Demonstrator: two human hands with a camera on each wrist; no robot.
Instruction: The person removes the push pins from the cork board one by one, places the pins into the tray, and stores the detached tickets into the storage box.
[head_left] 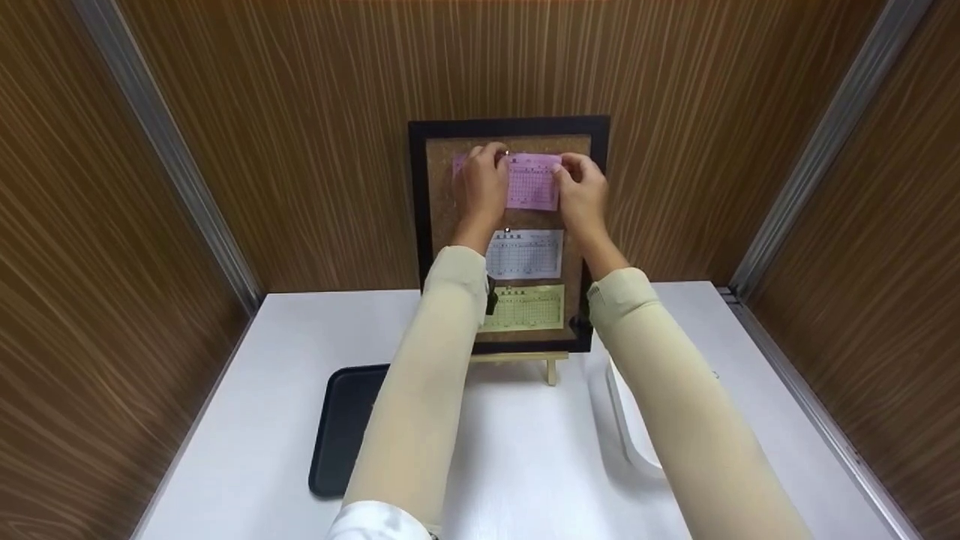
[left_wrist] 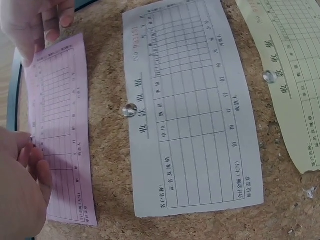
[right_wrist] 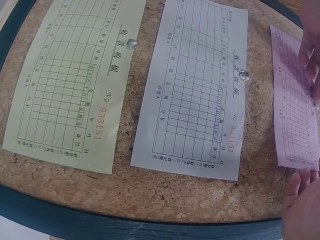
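Note:
A pink receipt slip [head_left: 532, 184] lies against the upper part of a black-framed corkboard [head_left: 574, 259]. At its top edge, my left hand [head_left: 484, 184] pinches a small clear push pin [head_left: 507, 153] and covers the slip's left part. My right hand [head_left: 585, 195] grips the slip's right edge between thumb and fingers. Below hangs a white receipt slip [left_wrist: 195, 115], fixed by a clear pin [left_wrist: 130, 110] at its top edge. Lowest is a yellow receipt slip [right_wrist: 75, 85], with its own clear pin [right_wrist: 131, 44].
A small gold easel [head_left: 551, 367] supports the board on a white table [head_left: 525, 450]. To the left lies a dark tray [head_left: 345, 427], partly behind my left sleeve. A white tray [head_left: 630, 427] sits at the right, mostly hidden by my right sleeve. Wood-patterned walls [head_left: 300, 150] enclose the table.

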